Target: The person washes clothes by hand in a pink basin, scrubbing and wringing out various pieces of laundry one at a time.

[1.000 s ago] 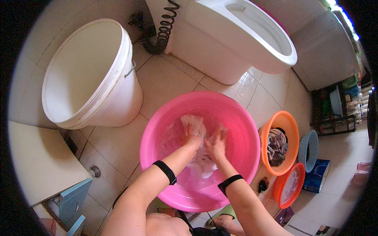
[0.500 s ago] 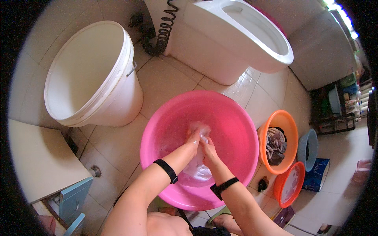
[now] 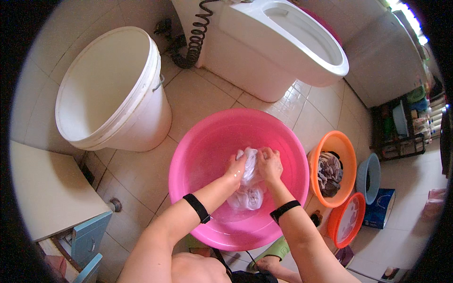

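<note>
In the large pink basin (image 3: 236, 125) a wet white cloth (image 3: 248, 198) lies bunched, its lower part resting in shallow water and its upper part raised between my hands. My left hand (image 3: 235, 165) is closed around the cloth's left side, with a few drops or suds on the skin near the wrist. From the right, my right hand (image 3: 271, 163) grips the same cloth, fingers curled over it. The two hands are apart by about the width of the bunched fabric. What kind of garment or cloth it is, I cannot make out.
A tall white bucket (image 3: 158, 113) stands at the far left, a white toilet (image 3: 255, 61) at the back. On the right are an orange basin (image 3: 350, 162) with clothes, a red-orange basin (image 3: 334, 231), a blue basin (image 3: 373, 172) and a blue box (image 3: 383, 210). A cabinet (image 3: 56, 188) is at left.
My hands were close together, low in the basin; now they are farther apart with the white cloth bunched up between them. My right hand has moved right and turned over the cloth.
</note>
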A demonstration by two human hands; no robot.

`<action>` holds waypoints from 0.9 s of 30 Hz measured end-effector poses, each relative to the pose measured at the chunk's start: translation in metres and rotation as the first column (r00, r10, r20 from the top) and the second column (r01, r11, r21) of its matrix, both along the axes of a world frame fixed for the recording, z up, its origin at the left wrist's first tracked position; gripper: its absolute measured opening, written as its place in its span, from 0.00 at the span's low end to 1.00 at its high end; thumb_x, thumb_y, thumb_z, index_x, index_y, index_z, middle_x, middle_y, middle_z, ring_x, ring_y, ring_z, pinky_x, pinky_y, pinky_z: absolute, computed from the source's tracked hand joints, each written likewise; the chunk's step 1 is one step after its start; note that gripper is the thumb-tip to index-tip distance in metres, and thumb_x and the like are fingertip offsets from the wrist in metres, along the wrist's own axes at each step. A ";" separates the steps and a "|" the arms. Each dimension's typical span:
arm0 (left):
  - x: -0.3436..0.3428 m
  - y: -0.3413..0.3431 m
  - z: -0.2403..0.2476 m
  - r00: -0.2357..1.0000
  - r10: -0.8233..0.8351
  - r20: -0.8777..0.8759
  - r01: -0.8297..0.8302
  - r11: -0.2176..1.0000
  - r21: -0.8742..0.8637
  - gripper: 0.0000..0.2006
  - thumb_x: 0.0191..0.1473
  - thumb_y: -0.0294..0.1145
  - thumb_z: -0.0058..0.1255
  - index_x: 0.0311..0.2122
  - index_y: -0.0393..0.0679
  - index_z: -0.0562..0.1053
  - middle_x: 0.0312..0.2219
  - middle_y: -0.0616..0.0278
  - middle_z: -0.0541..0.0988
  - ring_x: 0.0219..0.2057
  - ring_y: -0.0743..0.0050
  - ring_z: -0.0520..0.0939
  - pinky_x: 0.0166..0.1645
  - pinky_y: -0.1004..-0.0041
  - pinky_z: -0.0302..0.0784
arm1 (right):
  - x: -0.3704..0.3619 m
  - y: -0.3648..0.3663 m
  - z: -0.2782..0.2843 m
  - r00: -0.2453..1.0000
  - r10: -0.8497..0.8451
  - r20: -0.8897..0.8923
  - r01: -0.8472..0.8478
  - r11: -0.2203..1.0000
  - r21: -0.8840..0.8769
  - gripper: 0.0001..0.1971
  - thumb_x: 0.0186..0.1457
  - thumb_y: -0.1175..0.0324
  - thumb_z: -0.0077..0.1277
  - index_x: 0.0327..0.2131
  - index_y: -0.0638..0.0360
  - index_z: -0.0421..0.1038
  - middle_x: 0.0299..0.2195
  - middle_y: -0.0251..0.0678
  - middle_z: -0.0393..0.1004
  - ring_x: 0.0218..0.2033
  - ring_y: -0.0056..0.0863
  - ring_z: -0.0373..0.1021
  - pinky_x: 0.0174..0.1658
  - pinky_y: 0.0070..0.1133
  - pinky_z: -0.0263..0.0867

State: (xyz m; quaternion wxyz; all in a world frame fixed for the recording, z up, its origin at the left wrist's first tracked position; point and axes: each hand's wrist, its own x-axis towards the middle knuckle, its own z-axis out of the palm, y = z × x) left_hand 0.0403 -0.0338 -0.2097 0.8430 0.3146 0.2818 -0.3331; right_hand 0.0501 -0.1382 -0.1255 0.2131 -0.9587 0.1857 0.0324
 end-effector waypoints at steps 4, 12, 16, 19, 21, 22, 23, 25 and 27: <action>0.017 0.009 0.005 0.991 0.064 0.116 -0.106 0.905 0.411 0.24 0.59 0.48 0.37 0.54 0.43 0.65 0.47 0.54 0.72 0.50 0.59 0.71 0.52 0.58 0.67 | -0.019 -0.033 -0.034 0.994 -0.104 0.024 0.105 0.993 -0.057 0.33 0.46 0.52 0.56 0.54 0.57 0.61 0.48 0.59 0.62 0.50 0.52 0.61 0.53 0.37 0.59; -0.029 -0.008 0.019 0.974 -0.198 -0.108 0.205 0.977 0.052 0.30 0.57 0.56 0.35 0.58 0.45 0.62 0.54 0.51 0.67 0.56 0.57 0.65 0.58 0.60 0.60 | -0.101 0.014 -0.114 0.704 -0.162 -0.691 0.707 0.080 0.702 0.23 0.53 0.42 0.41 0.38 0.49 0.71 0.32 0.34 0.73 0.31 0.32 0.69 0.32 0.31 0.66; -0.042 0.011 0.013 0.979 -0.137 -0.149 0.136 0.991 -0.017 0.30 0.57 0.57 0.34 0.57 0.45 0.63 0.53 0.52 0.68 0.56 0.58 0.66 0.58 0.60 0.60 | -0.088 0.057 -0.037 0.604 -0.125 -0.787 0.783 -0.089 0.615 0.28 0.56 0.40 0.37 0.46 0.55 0.68 0.41 0.35 0.73 0.41 0.34 0.69 0.43 0.30 0.65; -0.038 0.010 0.019 0.984 -0.098 -0.149 0.077 0.987 -0.141 0.30 0.58 0.57 0.33 0.56 0.45 0.63 0.52 0.53 0.69 0.55 0.58 0.66 0.58 0.61 0.61 | -0.074 0.050 0.008 0.803 -0.262 -0.535 0.514 -0.148 0.845 0.24 0.58 0.50 0.43 0.49 0.60 0.64 0.43 0.38 0.71 0.39 0.32 0.69 0.40 0.31 0.66; -0.036 0.015 0.024 0.984 -0.062 -0.165 0.028 0.978 -0.205 0.30 0.58 0.57 0.32 0.56 0.45 0.64 0.52 0.53 0.69 0.55 0.59 0.67 0.58 0.61 0.61 | -0.065 0.073 0.048 0.847 -0.297 -0.441 0.475 0.054 0.878 0.24 0.57 0.50 0.45 0.48 0.60 0.65 0.42 0.39 0.71 0.39 0.33 0.69 0.40 0.29 0.65; -0.035 0.016 0.028 0.982 -0.052 -0.183 0.007 0.970 -0.242 0.30 0.58 0.57 0.31 0.56 0.45 0.63 0.52 0.54 0.70 0.55 0.59 0.67 0.57 0.61 0.61 | -0.064 0.080 0.062 0.891 -0.303 -0.339 0.419 0.258 0.871 0.24 0.56 0.50 0.46 0.47 0.60 0.65 0.41 0.40 0.72 0.40 0.33 0.69 0.41 0.27 0.64; -0.035 0.017 0.033 0.978 -0.045 -0.202 -0.013 0.961 -0.277 0.30 0.58 0.57 0.30 0.56 0.44 0.63 0.51 0.54 0.70 0.54 0.59 0.68 0.57 0.61 0.62 | -0.066 0.073 0.034 0.933 -0.303 -0.192 0.308 0.403 0.862 0.20 0.55 0.56 0.51 0.43 0.61 0.68 0.36 0.38 0.73 0.35 0.30 0.70 0.36 0.26 0.65; -0.041 0.009 0.050 0.976 -0.142 -0.166 0.121 0.984 -0.130 0.26 0.60 0.49 0.26 0.57 0.44 0.61 0.53 0.54 0.68 0.53 0.61 0.69 0.56 0.64 0.64 | -0.050 0.065 0.027 0.941 -0.337 -0.039 0.259 0.637 0.726 0.20 0.54 0.53 0.49 0.42 0.60 0.70 0.34 0.41 0.75 0.35 0.35 0.71 0.37 0.29 0.65; -0.048 -0.004 0.064 0.957 -0.249 -0.147 0.254 0.967 0.020 0.23 0.61 0.41 0.22 0.57 0.44 0.60 0.54 0.53 0.66 0.52 0.62 0.70 0.55 0.67 0.66 | -0.042 0.037 -0.003 0.930 -0.360 0.072 0.285 0.832 0.476 0.19 0.53 0.54 0.50 0.38 0.62 0.71 0.29 0.42 0.76 0.32 0.34 0.72 0.37 0.29 0.65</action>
